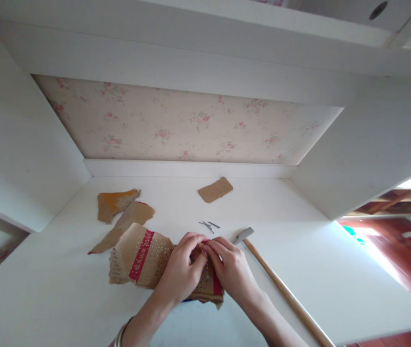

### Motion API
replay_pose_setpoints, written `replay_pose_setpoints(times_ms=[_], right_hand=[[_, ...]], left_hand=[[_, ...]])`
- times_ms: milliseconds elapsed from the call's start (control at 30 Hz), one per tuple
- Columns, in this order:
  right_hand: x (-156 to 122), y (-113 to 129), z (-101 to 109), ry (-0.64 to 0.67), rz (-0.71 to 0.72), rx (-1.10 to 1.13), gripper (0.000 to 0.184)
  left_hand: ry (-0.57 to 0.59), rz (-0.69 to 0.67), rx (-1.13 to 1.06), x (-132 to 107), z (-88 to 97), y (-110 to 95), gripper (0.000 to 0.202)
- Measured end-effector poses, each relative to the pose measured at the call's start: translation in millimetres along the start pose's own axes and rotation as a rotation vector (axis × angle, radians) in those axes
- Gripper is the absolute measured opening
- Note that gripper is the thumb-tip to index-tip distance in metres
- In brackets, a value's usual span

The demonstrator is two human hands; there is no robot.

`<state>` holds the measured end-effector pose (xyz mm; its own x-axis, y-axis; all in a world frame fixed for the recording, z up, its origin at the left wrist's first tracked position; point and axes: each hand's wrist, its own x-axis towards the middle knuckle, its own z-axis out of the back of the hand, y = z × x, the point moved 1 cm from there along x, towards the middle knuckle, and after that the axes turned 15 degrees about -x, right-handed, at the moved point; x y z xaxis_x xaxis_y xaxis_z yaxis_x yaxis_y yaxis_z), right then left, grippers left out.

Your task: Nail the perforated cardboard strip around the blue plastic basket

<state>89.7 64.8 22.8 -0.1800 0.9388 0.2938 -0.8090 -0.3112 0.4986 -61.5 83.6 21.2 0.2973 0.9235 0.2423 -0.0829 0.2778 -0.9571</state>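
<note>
A torn piece of brown cardboard point(158, 253), punched with many small holes and crossed by red printed bands, lies in front of me. My left hand point(184, 265) bends over its right half, with thumb and fingers pinched at the far edge. Against them press the fingertips of my right hand point(229, 262), closed on the same edge of the cardboard. What exactly sits between the fingertips is mostly hidden. Just beyond my hands are several thin dark nails point(209, 225). Close to my right hand lies a hammer point(281, 286) with a grey metal head and a long wooden handle.
More torn cardboard scraps point(116, 205) lie at the left, partly overlapping. A small perforated cardboard rectangle point(215, 189) rests near the back of the white desk point(317, 255). White side panels, a shelf overhead and floral wallpaper point(198, 125) surround the desk.
</note>
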Motion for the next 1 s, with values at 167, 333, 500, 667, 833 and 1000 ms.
replay_pose_setpoints(times_ms=[167, 333, 500, 667, 833, 1000], right_hand=[[0, -1, 2, -0.011, 0.015, -0.049, 0.022], [1, -3, -1, -0.019, 0.031, -0.101, 0.021], [-1, -3, 3, 0.02, 0.03, -0.119, 0.009], [-22, -27, 20, -0.144, -0.176, -0.048, 0.034], [-65, -86, 29, -0.247, -0.374, -0.21, 0.027], [-112, -135, 14, -0.082, -0.412, -0.558, 0.038]], left_hand=[[0.016, -0.021, 0.004, 1, 0.9, -2, 0.018], [-0.001, -0.044, 0.027, 3, 0.7, 3, 0.018], [-0.017, -0.07, 0.033, 3, 0.6, 6, 0.016], [-0.033, -0.02, 0.049, 3, 0.8, 7, 0.014], [-0.037, -0.023, 0.043, 2, 2.0, 9, 0.018], [-0.06, -0.01, 0.043, 1, 2.4, 13, 0.017]])
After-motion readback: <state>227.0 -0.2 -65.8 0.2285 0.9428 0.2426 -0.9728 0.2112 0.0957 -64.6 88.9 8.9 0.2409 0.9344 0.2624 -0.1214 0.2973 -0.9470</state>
